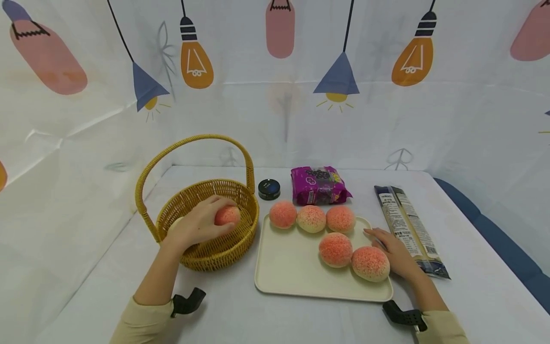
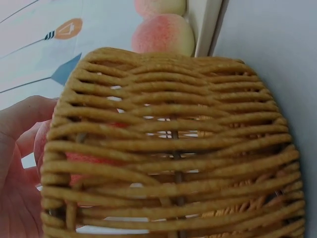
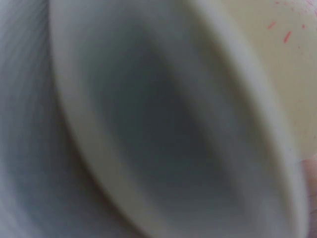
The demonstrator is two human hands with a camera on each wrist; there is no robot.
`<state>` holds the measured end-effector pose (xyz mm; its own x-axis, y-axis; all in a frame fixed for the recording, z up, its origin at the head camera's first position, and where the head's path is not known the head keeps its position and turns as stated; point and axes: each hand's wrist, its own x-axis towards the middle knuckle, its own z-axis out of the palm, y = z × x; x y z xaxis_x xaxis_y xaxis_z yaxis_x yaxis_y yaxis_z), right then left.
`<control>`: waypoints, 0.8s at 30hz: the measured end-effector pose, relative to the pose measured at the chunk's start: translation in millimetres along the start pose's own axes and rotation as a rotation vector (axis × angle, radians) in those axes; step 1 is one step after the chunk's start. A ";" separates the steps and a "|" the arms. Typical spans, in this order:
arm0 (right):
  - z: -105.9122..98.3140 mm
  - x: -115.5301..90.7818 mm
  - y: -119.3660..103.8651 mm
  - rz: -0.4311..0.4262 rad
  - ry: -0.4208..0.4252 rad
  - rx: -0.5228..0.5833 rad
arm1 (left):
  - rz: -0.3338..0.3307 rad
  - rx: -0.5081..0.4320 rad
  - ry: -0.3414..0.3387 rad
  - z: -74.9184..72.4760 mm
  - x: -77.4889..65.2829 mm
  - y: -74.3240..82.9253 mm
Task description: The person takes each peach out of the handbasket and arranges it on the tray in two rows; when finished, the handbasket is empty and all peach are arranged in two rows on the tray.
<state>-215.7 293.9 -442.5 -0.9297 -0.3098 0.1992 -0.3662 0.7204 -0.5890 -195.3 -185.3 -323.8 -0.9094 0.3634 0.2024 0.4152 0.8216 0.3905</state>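
White sheeting (image 1: 279, 114) printed with lamps hangs behind a white tabletop (image 1: 232, 315). Sorting peaches between basket and tray looks to be the work, and it seems partway along. Five peaches (image 1: 335, 250) lie on the tray (image 1: 288, 267): three in a row along its far edge, two nearer the right side. One more peach (image 1: 227, 216) is in the left hand (image 1: 198, 223), fingers curled round it, at the mouth of the basket (image 1: 215, 262); whether it touches the bottom cannot be told. Beside that hand, a pale round thing (image 1: 175, 222), perhaps another peach, shows in the basket. So the held peach is left to settle, though which way the fruit travels is unclear. At the tray's right edge rests the right hand (image 1: 394, 252); whether it grips the rim is hidden.
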 end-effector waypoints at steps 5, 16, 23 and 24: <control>-0.5 -0.6 -1.2 0.019 -0.011 0.000 | 0.021 -0.003 0.010 1.8 2.2 6.0; 0.9 -1.5 -1.5 -0.019 0.009 0.003 | 0.056 0.042 0.072 6.1 10.8 22.1; 1.2 -1.3 -0.9 -0.025 0.015 0.002 | 0.072 0.041 0.067 8.2 15.8 31.7; 1.5 -1.2 -0.7 -0.026 0.015 0.004 | 0.078 0.041 0.069 8.9 16.3 32.3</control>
<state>-214.2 292.8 -443.4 -0.9205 -0.3188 0.2260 -0.3899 0.7101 -0.5863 -197.0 -149.0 -315.8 -0.8699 0.3969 0.2927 0.4820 0.8098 0.3346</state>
